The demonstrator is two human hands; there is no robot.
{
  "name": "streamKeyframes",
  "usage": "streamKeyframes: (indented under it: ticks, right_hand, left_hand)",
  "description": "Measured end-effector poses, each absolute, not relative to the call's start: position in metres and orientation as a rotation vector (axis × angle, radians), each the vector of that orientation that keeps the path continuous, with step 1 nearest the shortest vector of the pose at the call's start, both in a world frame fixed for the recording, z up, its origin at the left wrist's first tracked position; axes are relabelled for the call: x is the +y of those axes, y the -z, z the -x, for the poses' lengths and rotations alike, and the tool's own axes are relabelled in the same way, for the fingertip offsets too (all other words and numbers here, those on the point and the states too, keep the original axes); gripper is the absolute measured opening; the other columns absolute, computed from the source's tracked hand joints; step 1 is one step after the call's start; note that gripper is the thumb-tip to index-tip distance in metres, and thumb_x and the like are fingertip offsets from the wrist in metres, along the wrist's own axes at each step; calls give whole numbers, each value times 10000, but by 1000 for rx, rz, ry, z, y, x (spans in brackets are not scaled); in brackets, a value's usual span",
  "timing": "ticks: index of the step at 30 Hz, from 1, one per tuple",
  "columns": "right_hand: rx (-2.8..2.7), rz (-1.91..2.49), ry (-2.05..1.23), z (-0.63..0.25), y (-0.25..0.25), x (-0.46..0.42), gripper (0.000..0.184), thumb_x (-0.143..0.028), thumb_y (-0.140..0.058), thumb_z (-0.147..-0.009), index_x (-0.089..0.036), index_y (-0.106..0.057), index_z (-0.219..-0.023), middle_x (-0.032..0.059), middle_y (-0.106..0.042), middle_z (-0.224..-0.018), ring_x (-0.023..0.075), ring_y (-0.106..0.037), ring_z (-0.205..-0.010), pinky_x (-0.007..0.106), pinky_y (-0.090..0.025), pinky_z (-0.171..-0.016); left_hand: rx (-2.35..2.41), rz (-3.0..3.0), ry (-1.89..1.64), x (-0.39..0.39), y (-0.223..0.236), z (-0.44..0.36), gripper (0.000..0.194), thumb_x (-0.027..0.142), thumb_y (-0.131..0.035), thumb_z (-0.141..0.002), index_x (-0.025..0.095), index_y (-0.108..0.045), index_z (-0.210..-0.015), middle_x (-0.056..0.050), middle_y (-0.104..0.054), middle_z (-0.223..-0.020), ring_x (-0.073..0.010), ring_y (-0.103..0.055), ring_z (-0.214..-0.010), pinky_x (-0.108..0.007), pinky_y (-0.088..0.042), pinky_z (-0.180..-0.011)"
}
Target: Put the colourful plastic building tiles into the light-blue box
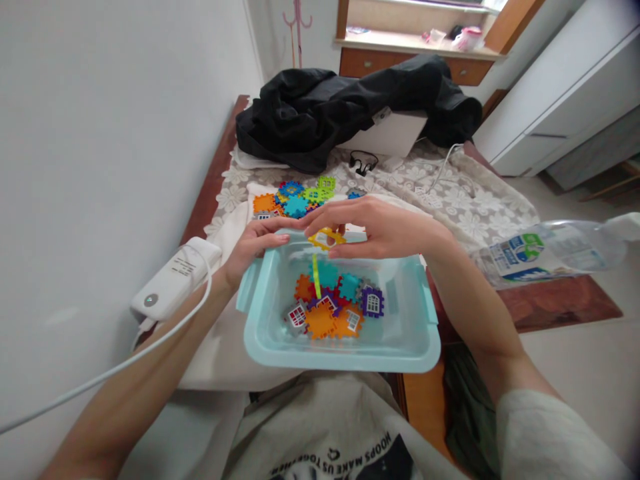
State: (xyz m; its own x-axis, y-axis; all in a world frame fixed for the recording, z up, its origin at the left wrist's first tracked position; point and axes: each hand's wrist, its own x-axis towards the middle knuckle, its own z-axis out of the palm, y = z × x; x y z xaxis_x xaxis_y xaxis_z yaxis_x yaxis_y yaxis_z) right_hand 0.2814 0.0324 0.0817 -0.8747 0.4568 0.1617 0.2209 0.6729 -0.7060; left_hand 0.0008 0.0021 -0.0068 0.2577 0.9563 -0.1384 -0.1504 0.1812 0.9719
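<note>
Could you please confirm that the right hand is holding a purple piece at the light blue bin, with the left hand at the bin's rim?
Not quite: the right hand holds a yellow piece, not a purple one, as the head view shows. The left hand is indeed at the light blue bin's rim.

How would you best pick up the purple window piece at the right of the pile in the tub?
I'd reach down through the open top of the tub and probably pinch the purple window piece by its notched right edge, which juts out from the pile.
</note>
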Motion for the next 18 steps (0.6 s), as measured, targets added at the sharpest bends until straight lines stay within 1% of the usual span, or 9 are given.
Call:
streamKeyframes:
  ticks: [2, 5, 7, 9, 11, 13, 14, 16, 18]
  right_hand:
    - [-2496, 533, -1058, -285, -75, 40, 312, -482, -709, -1069, -256, -802, -1262, 61, -807, -1291, 204, -729, -1081, 348, -594, -983]
    - [-2311, 558, -1145, -291, -56, 62, 429, -574, -687, -1089, -212, -783, -1296, 74, -822, -1132, 190, -739, -993, 319, -596, -884]
    - [-2240, 595, -1141, -294, -41, 78, 467, -598, -662, -1100, -189, -780, -1291, 83, -823, -1083, 192, -746, -960, 318, -602, -852]
    - [-2267, 678, -1030, -293, -24, 92, 425, -556, -644, -1112, -203, -787, -1301, 105, -831, -1198, 223, -763, -1053, 361, -627, -930]
    - [-2360, 786, -875, -291, -6, 101, 405, -495, -671, -1099, -250, -766, -1407, 119, -778, -1453, 283, -730, -1305, 456, -609, -1128]
    - [-2488, 884, -803, -288, 11, 104, 540, -447, -714, -1074, -298, -664, -1591, 115, -626, -1699, 320, -584, -1568, 541, -489, -1321]
    - [-2547, 921, -802, -286, 19, 104, 634, -436, -738, -1060, -309, -598, -1665, 113, -533, -1786, 323, -494, -1659, 557, -423, -1380]
    - [-2628, 961, -816, -283, 30, 102, 749, -416, -771, -1037, -302, -518, -1733, 117, -399, -1870, 317, -376, -1741, 548, -343, -1432]
    - [-2651, 939, -792, -280, 34, 99, 724, -378, -768, -1034, -275, -541, -1713, 131, -424, -1853, 306, -405, -1726, 514, -350, -1430]
  left_hand:
    - [971, -1064, -983, 2, 7, -1, 381, 348, -974, -695, 211, -932, -1048, -65, -868, -950, -192, -753, -728, -262, -581, -673]
    - [962, -1056, -968, 2, 9, 1, 396, 363, -974, -714, 211, -933, -1076, -86, -878, -1003, -210, -778, -776, -264, -595, -692]
    - [965, -1057, -968, 2, 10, 2, 400, 359, -968, -721, 204, -931, -1088, -94, -878, -1011, -218, -781, -780, -266, -597, -688]
    - [965, -1065, -964, 2, 11, 3, 403, 356, -961, -724, 198, -929, -1094, -93, -875, -1003, -214, -773, -760, -261, -592, -671]
    - [964, -1067, -957, 2, 10, 3, 412, 364, -956, -723, 199, -929, -1100, -91, -875, -1014, -211, -767, -747, -261, -592, -662]
    - [965, -1068, -960, 2, 9, 2, 415, 367, -959, -712, 196, -931, -1089, -94, -878, -1036, -210, -766, -750, -258, -591, -661]
    - [967, -1066, -961, 2, 8, 1, 414, 366, -962, -707, 195, -931, -1082, -95, -878, -1043, -210, -765, -753, -258, -591, -663]
    - [969, -1052, -962, 1, 6, 0, 412, 362, -967, -698, 194, -931, -1073, -96, -879, -1055, -212, -768, -759, -260, -596, -670]
    - [970, -1043, -958, 1, 5, 0, 420, 363, -972, -694, 195, -932, -1077, -94, -879, -1056, -209, -767, -760, -257, -602, -675]
